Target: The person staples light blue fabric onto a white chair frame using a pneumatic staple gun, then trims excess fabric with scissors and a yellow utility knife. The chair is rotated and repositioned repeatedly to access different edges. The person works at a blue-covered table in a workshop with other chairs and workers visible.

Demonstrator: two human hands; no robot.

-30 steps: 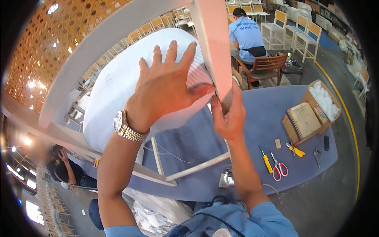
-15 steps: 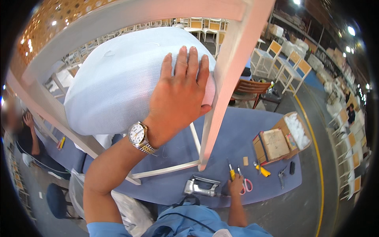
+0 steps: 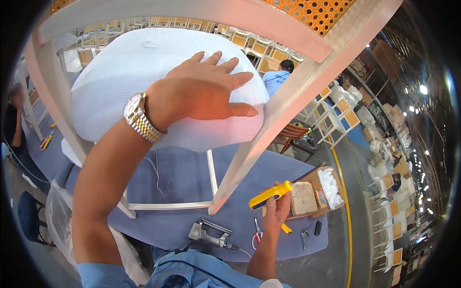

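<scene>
My left hand [image 3: 201, 93] lies with spread fingers on the white woven upholstered seat [image 3: 115, 72] of a pale wooden chair [image 3: 245, 151]. The chair stands on a table with a grey-blue cover. My right hand [image 3: 277, 213] is closed around the yellow handle of a screwdriver [image 3: 269, 196], raised above the table to the right of the chair. Its thin shaft points up and right, over the cardboard box. A metal staple gun [image 3: 210, 234] with a hose and pink-handled scissors [image 3: 257, 236] lie on the near side of the table.
An open cardboard box [image 3: 314, 178] holds white stuffing and a brown block. Near it lie a yellow-handled tool [image 3: 286, 229], a small metal tool [image 3: 304, 238] and a black piece [image 3: 318, 228]. Another person [image 3: 17, 117] stands at left; one in blue [image 3: 276, 79] is beyond the chair.
My right hand has picked up the screwdriver from the table and raised it. My left hand has shifted on the seat, its fingers wider apart. The view has turned.
</scene>
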